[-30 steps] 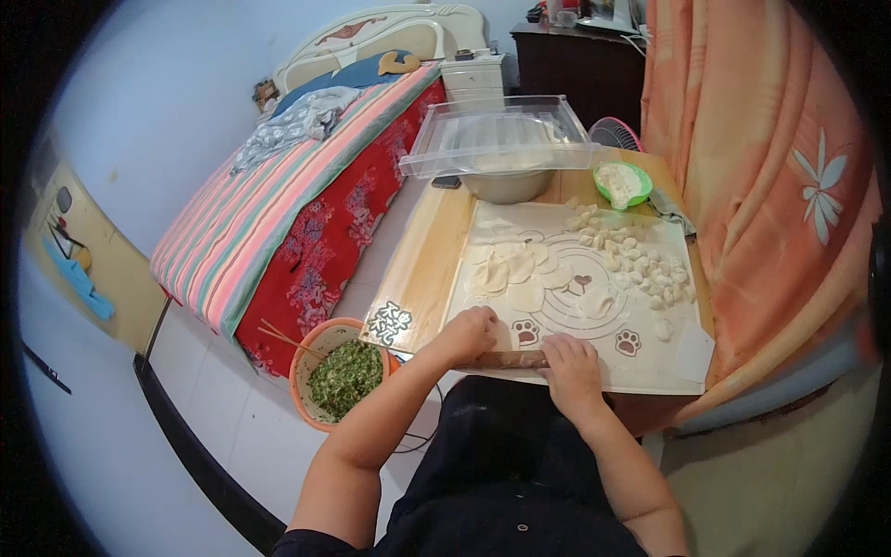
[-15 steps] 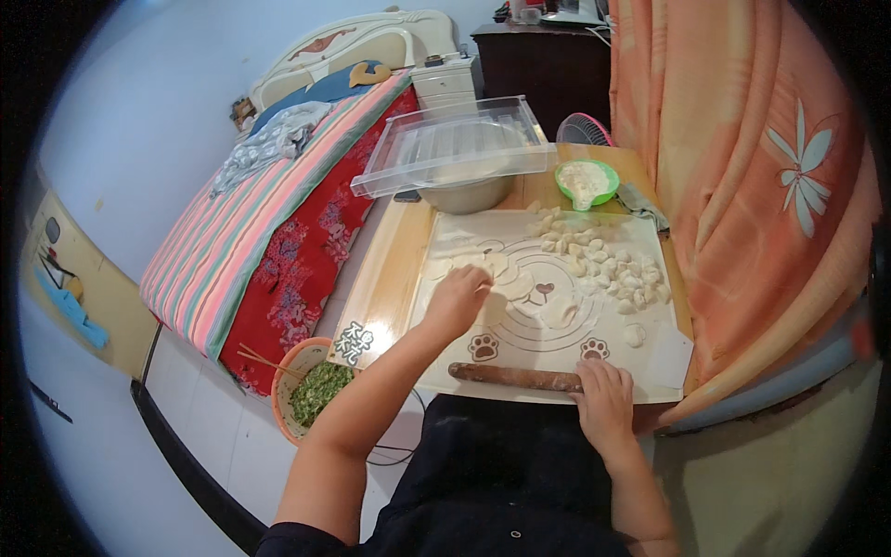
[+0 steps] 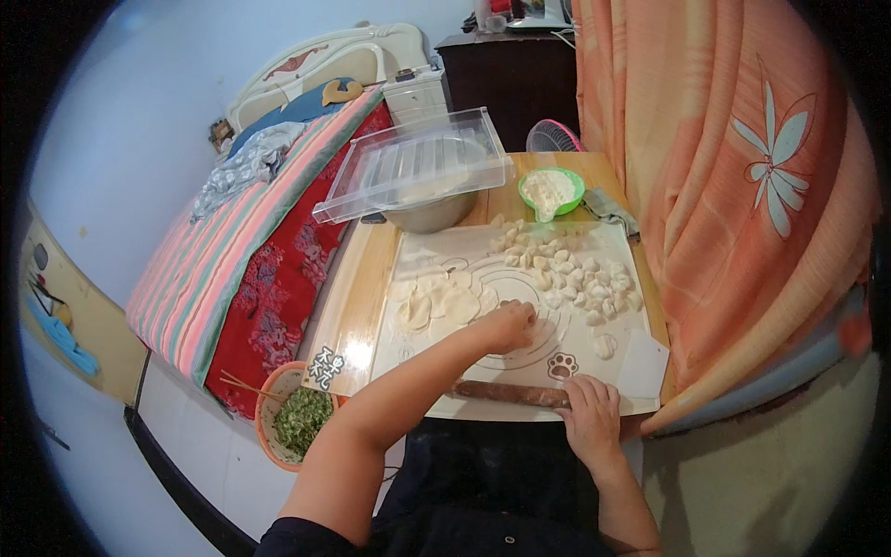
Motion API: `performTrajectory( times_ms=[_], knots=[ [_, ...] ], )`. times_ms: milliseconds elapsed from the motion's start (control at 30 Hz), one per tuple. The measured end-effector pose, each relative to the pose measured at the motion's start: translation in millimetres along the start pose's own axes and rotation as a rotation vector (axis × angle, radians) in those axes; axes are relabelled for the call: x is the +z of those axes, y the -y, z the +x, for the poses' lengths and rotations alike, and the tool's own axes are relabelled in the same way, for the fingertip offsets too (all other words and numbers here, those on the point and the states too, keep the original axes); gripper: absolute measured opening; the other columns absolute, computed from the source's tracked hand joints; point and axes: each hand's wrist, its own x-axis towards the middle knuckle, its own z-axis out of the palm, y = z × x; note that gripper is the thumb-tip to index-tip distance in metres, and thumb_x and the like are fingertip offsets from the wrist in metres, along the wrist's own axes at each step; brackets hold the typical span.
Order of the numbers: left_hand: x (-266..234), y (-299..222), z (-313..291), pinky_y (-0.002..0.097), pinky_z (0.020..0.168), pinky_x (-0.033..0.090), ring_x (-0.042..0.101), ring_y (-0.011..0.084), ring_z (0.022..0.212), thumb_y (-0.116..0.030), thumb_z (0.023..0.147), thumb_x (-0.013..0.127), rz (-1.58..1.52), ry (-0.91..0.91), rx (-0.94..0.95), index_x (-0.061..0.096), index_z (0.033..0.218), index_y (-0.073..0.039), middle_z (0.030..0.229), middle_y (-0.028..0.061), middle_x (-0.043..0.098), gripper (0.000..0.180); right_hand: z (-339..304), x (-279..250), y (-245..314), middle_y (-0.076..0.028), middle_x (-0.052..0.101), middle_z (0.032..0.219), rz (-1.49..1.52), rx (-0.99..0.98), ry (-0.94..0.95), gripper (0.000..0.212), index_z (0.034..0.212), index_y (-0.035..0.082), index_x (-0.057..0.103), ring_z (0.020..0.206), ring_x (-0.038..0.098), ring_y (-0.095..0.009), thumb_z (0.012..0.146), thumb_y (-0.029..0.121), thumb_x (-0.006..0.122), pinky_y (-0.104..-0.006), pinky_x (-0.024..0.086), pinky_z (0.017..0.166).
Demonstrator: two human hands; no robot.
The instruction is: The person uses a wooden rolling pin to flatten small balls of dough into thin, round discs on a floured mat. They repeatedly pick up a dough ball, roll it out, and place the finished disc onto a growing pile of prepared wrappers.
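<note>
The left hand (image 3: 508,328) has been moved away from the wrappers (image 3: 455,304), now leftward; its grip cannot be told. Rolling seems paused, the pin (image 3: 515,394) clasped by the right hand (image 3: 592,413).

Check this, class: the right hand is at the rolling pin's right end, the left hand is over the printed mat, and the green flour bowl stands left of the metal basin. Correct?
No: the head view shows the green flour bowl standing right of the metal basin, not left. The right hand, rolling pin, left hand and printed mat are as stated.
</note>
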Motion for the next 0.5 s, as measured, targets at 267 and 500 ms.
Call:
performTrajectory(
  times_ms=[267, 500],
  knots=[
    [-37.5, 19.4, 5.2, 0.0445, 0.087, 0.048, 0.059, 0.0331, 0.102, -0.017, 0.082, 0.066, 0.380, -0.430, -0.012, 0.064, 0.103, -0.008, 0.107, 0.0137, 0.062, 0.023, 4.2, -1.2, -1.7, -0.009, 0.059, 0.119, 0.004, 0.025, 0.028, 0.046, 0.118, 0.003, 0.058, 0.118, 0.052, -0.026, 0.077, 0.017, 0.074, -0.0411, 0.036, 0.097],
    [14.4, -26.1, 36.2, 0.0428, 0.091, 0.048, 0.058, 0.0313, 0.106, -0.017, 0.081, 0.066, 0.230, -0.381, 0.221, 0.064, 0.115, -0.006, 0.116, 0.0111, 0.061, 0.036, 5.3, 2.9, -5.8, -0.007, 0.060, 0.119, -0.006, -0.003, 0.029, 0.046, 0.118, 0.003, 0.058, 0.118, 0.052, -0.025, 0.078, 0.019, 0.074, -0.0407, 0.036, 0.097]
  ],
)
